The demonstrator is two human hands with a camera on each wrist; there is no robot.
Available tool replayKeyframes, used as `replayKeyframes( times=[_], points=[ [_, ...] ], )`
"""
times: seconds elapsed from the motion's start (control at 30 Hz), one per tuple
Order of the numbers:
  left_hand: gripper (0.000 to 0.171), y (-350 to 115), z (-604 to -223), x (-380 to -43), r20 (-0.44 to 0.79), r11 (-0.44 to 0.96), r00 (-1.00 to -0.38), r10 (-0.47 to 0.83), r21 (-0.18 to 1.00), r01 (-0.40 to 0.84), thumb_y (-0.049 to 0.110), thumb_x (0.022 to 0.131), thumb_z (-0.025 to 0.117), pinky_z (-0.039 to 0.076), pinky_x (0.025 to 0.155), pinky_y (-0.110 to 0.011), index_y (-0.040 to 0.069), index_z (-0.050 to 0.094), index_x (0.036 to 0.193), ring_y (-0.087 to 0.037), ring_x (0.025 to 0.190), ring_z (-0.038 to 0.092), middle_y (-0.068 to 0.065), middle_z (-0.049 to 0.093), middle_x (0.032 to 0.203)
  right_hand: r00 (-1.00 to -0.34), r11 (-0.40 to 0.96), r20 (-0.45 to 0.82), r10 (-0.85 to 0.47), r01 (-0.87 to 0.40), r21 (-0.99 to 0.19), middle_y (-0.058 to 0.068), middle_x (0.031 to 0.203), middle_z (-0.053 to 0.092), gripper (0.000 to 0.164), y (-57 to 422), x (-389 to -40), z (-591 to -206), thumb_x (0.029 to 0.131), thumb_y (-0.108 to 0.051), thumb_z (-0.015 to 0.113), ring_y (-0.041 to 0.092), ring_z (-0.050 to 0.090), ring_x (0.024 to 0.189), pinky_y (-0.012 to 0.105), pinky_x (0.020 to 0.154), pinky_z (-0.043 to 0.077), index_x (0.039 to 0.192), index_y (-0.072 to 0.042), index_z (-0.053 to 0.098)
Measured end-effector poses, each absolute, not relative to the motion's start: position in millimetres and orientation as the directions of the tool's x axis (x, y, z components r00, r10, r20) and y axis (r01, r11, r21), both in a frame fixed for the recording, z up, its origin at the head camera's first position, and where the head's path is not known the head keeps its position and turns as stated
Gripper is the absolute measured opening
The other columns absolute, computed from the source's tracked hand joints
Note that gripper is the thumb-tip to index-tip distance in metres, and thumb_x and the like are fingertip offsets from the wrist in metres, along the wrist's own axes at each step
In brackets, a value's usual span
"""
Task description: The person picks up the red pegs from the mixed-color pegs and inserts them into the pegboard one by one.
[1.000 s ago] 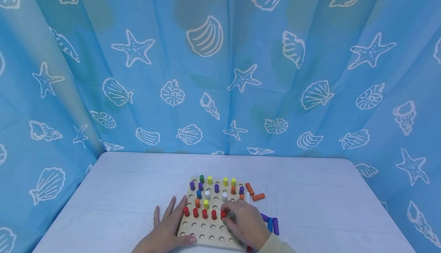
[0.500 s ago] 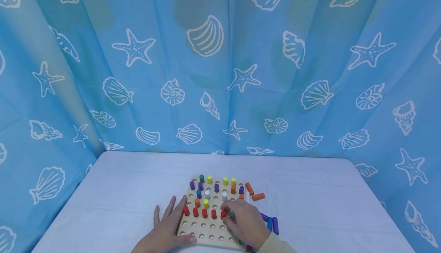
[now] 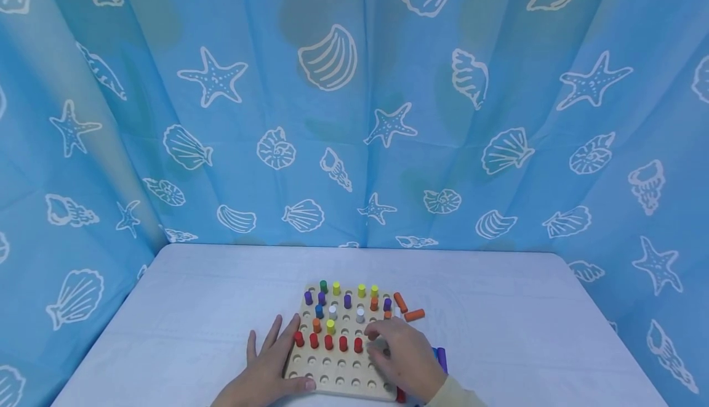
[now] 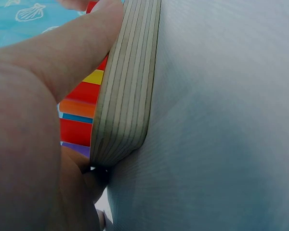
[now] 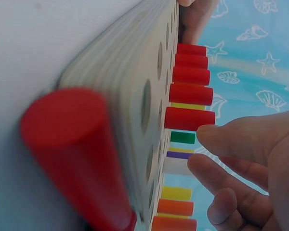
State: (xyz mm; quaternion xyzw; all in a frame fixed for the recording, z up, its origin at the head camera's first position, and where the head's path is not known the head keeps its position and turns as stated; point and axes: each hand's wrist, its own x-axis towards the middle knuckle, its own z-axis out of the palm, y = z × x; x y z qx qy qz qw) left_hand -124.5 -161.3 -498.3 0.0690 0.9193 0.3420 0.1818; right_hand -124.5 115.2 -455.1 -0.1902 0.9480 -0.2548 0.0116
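Note:
A wooden pegboard [image 3: 332, 372] lies on the table with coloured pegs upright in some of its holes. One row holds several red pegs [image 3: 328, 343]. My left hand [image 3: 266, 373] rests at the board's near left corner, fingers spread along the left side and thumb on the front edge. Beside the rightmost red peg [image 3: 358, 345] of that row, my right hand [image 3: 407, 354] hovers over the board with thumb and fingers apart and nothing between them. In the right wrist view the thumb tip [image 5: 209, 137] overlaps that red peg's [image 5: 190, 118] end.
Two orange pegs [image 3: 414, 315] lie loose past the board's right side. A purple peg [image 3: 442, 359] and a blue one lie partly behind my right hand. A loose red peg [image 5: 72, 149] sits against the board's near right edge. A blue shell-patterned curtain [image 3: 332, 117] surrounds the table.
My right hand has let go of the rightmost red peg, which stands in its hole, and has shifted slightly right and up. My left hand keeps its place.

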Motion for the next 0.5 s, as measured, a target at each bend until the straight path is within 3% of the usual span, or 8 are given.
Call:
replayKeyframes(
  times=[0.5],
  points=[
    [0.126, -161, -500, -125, -0.28, 0.76, -0.926, 0.255, 0.649, 0.013, 0.068, 0.068, 0.08, -0.018, 0.109, -0.071, 0.007, 0.02, 0.161, -0.042, 0.153, -0.001, -0.019, 0.029, 0.162, -0.934, 0.787, 0.086, -0.348, -0.341, -0.514, -0.012, 0.096, 0.068, 0.02, 133, -118, -446, 0.089, -0.023, 0.078, 0.004, 0.059, 0.079, 0.024, 0.067, 0.053, 0.107, -0.019, 0.072]
  ],
)
